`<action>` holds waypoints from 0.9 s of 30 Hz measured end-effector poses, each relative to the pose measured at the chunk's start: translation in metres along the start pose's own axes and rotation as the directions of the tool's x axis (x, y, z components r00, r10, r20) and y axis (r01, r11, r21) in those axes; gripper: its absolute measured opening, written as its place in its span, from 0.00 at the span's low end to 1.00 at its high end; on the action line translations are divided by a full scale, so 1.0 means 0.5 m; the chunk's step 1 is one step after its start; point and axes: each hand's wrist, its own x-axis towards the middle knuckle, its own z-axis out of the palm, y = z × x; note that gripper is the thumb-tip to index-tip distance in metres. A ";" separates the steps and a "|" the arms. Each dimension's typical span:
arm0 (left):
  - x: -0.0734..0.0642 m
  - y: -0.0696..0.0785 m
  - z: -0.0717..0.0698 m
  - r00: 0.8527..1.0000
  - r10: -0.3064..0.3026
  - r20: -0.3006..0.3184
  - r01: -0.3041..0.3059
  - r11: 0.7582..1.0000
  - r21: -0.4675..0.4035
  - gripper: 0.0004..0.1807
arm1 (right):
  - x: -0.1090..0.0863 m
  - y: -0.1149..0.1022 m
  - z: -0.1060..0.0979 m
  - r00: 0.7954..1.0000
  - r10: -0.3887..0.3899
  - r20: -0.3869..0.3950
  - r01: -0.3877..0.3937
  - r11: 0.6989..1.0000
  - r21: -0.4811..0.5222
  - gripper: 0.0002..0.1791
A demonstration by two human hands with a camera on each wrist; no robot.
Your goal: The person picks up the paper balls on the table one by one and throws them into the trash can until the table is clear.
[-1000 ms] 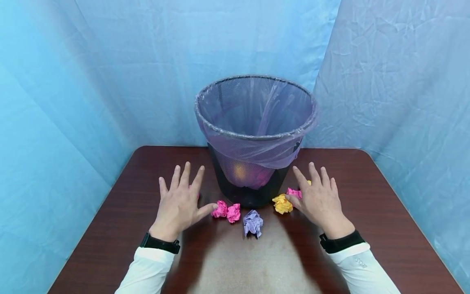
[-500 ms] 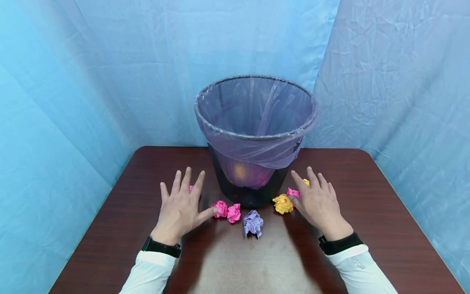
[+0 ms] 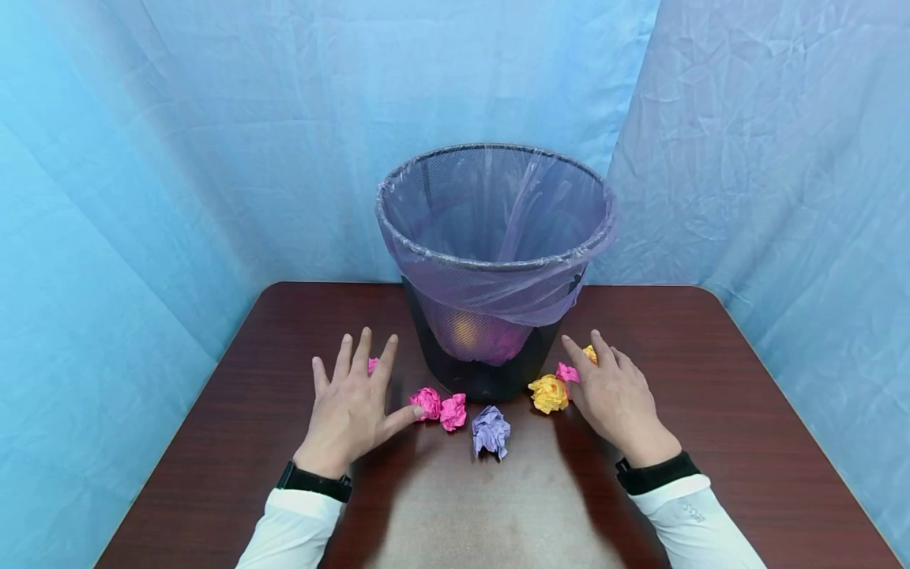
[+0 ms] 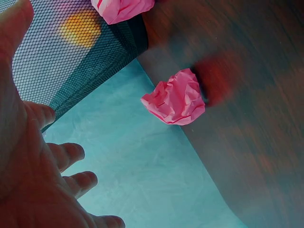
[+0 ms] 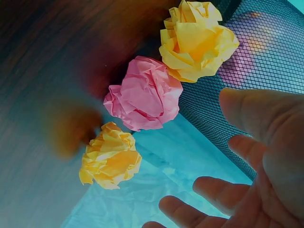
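Observation:
My left hand (image 3: 348, 419), fingers spread and holding nothing, hovers left of the bin. Its thumb overlaps a crumpled pink paper ball (image 3: 426, 402) in the head view; contact cannot be told. Another pink paper ball (image 3: 453, 412) lies beside that one, and a third pink paper ball (image 4: 178, 97) shows past the left fingers. A purple paper ball (image 3: 490, 433) lies in front of the bin. On the right, my right hand (image 3: 617, 403) has relaxed fingers and nothing in its grasp. Near it are a yellow paper ball (image 3: 549, 394), a pink one (image 5: 147, 95) and a farther yellow one (image 5: 111, 156).
A black mesh wastebasket (image 3: 490, 383) with a translucent purple liner (image 3: 490, 288) stands at the back middle of the dark wooden table (image 3: 235, 442). Yellow and pink shapes show through its mesh. Blue curtains (image 3: 284, 118) hang behind and at both sides.
Both hands have drawn slightly back toward the person, the right one also a little to the left with its fingers bending more. The paper balls and the wastebasket stay in place.

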 end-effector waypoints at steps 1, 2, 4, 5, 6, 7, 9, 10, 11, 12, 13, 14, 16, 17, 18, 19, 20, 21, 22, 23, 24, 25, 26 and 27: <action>-0.001 -0.001 0.001 1.000 0.004 -0.002 -0.004 1.000 0.000 0.62 | 0.000 0.000 0.001 1.000 0.004 0.008 -0.004 1.000 0.003 0.40; -0.002 -0.001 0.002 1.000 0.007 -0.001 -0.007 1.000 -0.001 0.62 | 0.001 0.000 0.003 1.000 0.007 0.018 -0.008 1.000 0.005 0.39; -0.004 -0.002 0.003 1.000 0.017 -0.015 -0.017 1.000 0.001 0.62 | 0.001 0.001 0.007 0.999 0.012 0.035 -0.012 1.000 0.008 0.39; -0.004 -0.002 0.005 1.000 0.022 -0.022 -0.022 1.000 0.000 0.62 | 0.001 0.002 0.009 0.999 0.013 0.042 -0.013 1.000 0.009 0.38; -0.005 -0.003 0.005 0.999 0.027 -0.030 -0.027 1.000 0.000 0.61 | 0.002 0.003 0.011 0.999 0.013 0.047 -0.014 1.000 0.010 0.38; -0.006 -0.003 0.006 0.999 0.032 -0.038 -0.031 0.999 0.003 0.62 | 0.002 0.003 0.013 0.999 0.013 0.051 -0.014 1.000 0.010 0.38; -0.006 -0.002 0.006 0.998 0.036 -0.045 -0.036 0.999 0.006 0.61 | 0.002 0.003 0.016 0.998 0.017 0.060 -0.018 1.000 0.010 0.37; -0.006 -0.003 0.007 0.998 0.037 -0.045 -0.037 0.999 0.007 0.61 | 0.002 0.003 0.017 0.998 0.019 0.064 -0.019 1.000 0.012 0.36; -0.006 -0.002 0.007 0.998 0.038 -0.045 -0.037 0.999 0.007 0.62 | 0.002 0.003 0.019 0.997 0.021 0.068 -0.022 1.000 0.013 0.36; -0.006 -0.002 0.006 0.998 0.038 -0.046 -0.037 0.999 0.011 0.62 | 0.002 0.003 0.020 0.997 0.022 0.073 -0.024 1.000 0.014 0.36; -0.006 -0.002 0.006 0.998 0.038 -0.045 -0.038 0.999 0.010 0.62 | 0.002 0.003 0.021 0.997 0.025 0.077 -0.026 1.000 0.016 0.35; -0.005 -0.002 0.006 0.998 0.038 -0.043 -0.037 0.999 0.009 0.62 | 0.003 0.003 0.023 0.996 0.026 0.080 -0.028 0.999 0.018 0.35; -0.005 -0.002 0.005 0.999 0.036 -0.039 -0.036 0.999 0.005 0.62 | 0.004 0.003 0.026 0.996 0.031 0.089 -0.032 0.999 0.019 0.34; -0.005 -0.002 0.006 0.999 0.036 -0.037 -0.036 0.999 0.003 0.62 | 0.004 0.003 0.027 0.995 0.035 0.096 -0.037 0.999 0.019 0.34; -0.004 -0.002 0.006 0.999 0.036 -0.035 -0.036 0.999 -0.001 0.62 | 0.005 0.003 0.028 0.994 0.037 0.101 -0.039 0.999 0.018 0.34; -0.004 -0.002 0.006 0.999 0.037 -0.036 -0.037 0.999 -0.004 0.62 | 0.005 0.003 0.029 0.993 0.042 0.109 -0.044 0.999 0.019 0.34; -0.004 -0.002 0.006 0.999 0.037 -0.035 -0.037 0.999 -0.006 0.62 | 0.006 0.004 0.030 0.992 0.046 0.118 -0.048 0.999 0.019 0.34; -0.004 -0.002 0.007 0.999 0.038 -0.037 -0.038 0.999 -0.007 0.62 | 0.006 0.005 0.031 0.990 0.049 0.129 -0.053 0.998 0.022 0.34; -0.004 -0.002 0.007 0.999 0.038 -0.039 -0.038 0.999 -0.007 0.62 | 0.007 0.005 0.033 0.989 0.052 0.136 -0.056 0.998 0.025 0.33; -0.003 -0.001 0.007 0.999 0.038 -0.039 -0.038 0.999 -0.007 0.62 | 0.007 0.005 0.034 0.988 0.054 0.142 -0.059 0.998 0.029 0.33; -0.003 -0.001 0.007 0.998 0.038 -0.040 -0.038 0.999 -0.005 0.62 | 0.008 0.006 0.035 0.987 0.056 0.148 -0.062 0.998 0.033 0.33; -0.003 -0.001 0.007 0.998 0.037 -0.041 -0.037 0.999 -0.004 0.62 | 0.009 0.007 0.037 0.986 0.057 0.154 -0.063 0.997 0.036 0.33; -0.003 0.000 0.006 0.999 0.035 -0.038 -0.036 0.999 -0.003 0.62 | 0.009 0.009 0.040 0.985 0.058 0.162 -0.064 0.997 0.038 0.32; -0.003 0.000 0.007 0.999 0.035 -0.039 -0.035 0.999 -0.001 0.62 | 0.010 0.009 0.042 0.984 0.059 0.169 -0.066 0.997 0.039 0.32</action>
